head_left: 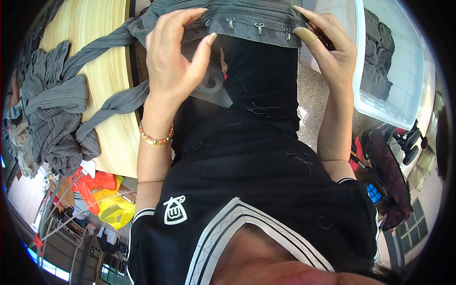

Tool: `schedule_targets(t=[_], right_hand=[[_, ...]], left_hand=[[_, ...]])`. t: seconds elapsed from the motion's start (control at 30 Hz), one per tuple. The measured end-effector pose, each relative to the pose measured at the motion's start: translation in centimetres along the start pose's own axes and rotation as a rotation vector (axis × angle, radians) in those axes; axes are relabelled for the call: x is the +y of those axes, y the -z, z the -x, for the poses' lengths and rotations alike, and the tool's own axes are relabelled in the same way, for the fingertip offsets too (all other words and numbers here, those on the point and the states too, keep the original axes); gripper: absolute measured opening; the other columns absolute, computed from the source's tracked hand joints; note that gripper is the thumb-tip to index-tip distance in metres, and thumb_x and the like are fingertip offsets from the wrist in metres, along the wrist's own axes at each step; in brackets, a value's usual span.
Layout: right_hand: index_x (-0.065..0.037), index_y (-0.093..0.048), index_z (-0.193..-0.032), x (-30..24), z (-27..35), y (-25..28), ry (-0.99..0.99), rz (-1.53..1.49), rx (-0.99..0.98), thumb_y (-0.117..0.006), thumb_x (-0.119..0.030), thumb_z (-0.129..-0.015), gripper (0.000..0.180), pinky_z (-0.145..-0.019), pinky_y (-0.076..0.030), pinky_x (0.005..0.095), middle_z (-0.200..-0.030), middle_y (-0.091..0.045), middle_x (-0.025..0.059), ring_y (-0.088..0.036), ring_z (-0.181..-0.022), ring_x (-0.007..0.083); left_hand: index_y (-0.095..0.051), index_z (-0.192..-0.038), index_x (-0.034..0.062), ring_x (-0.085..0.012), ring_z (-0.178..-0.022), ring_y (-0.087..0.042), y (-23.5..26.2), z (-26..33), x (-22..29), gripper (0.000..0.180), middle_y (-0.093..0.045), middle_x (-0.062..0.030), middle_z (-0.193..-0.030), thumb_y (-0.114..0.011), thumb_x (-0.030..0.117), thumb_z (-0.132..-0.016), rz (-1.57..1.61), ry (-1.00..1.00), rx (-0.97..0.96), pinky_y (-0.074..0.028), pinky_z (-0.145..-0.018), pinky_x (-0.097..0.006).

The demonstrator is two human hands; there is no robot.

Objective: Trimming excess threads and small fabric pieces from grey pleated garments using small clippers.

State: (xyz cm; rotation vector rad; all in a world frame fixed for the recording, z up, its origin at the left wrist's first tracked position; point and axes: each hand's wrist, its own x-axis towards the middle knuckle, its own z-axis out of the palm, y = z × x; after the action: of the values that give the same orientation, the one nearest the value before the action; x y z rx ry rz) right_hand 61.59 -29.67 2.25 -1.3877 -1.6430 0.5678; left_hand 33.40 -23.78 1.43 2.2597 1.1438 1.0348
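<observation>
Nearest the lens, black V-neck shirt (pixel 266 185). Beyond, above the lap, grey pleated garment (pixel 247 8) with metal hooks (pixel 260 28) on its edge. Best kept taut, hooks unsnagged. Left hand (pixel 173 66): thumb and index spread. Right hand (pixel 332 50): apparently pinching hook-strip's end, forearms reaching forward. Farther right, translucent tub (pixel 359 57).

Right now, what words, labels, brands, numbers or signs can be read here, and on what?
Black shirt: a white shield-shaped emblem with letter-like marks, which I won't copy out.
Grey pleated garment with metal hooks: no readable text.
Pale plastic tub, red bag, yellow bag: none I can make out.
Far background: too small and blurred to read.
</observation>
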Motion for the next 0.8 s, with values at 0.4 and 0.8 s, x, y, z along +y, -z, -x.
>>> schedule_targets(t=[0.4, 0.8], right_hand=[[-0.007, -0.075, -0.122, -1.3, -0.4, -0.7, 0.051, -0.038, -0.061, -0.081, -0.007, -0.083, 0.039, -0.063, -0.035, 0.0197, -0.085, -0.053, -0.0025, -0.048, -0.075, 0.0053], [-0.009, -0.075, -0.122, -1.5, -0.9, -0.1, 0.14, 0.12, -0.153, -0.082, -0.005, -0.081, 0.042, -0.058, -0.033, 0.0182, -0.086, -0.055, -0.0027, -0.047, -0.071, 0.0036]], left_hand=[[-0.061, -0.092, 0.0044, -0.0299, -0.089, -0.059, -2.9, -4.3, 1.0, 0.018, -0.059, -0.0106, -0.092, -0.075, 0.004, -0.081, 0.22, -0.371, -0.031, -0.046, -0.079, -0.039], [-0.059, -0.088, 0.0042, -0.0283, -0.086, -0.056, -2.5, -4.6, 0.8, 0.015, -0.056, -0.009, -0.088, -0.073, 0.006, -0.083, 0.335, -0.478, 0.011, -0.042, -0.08, -0.037]])
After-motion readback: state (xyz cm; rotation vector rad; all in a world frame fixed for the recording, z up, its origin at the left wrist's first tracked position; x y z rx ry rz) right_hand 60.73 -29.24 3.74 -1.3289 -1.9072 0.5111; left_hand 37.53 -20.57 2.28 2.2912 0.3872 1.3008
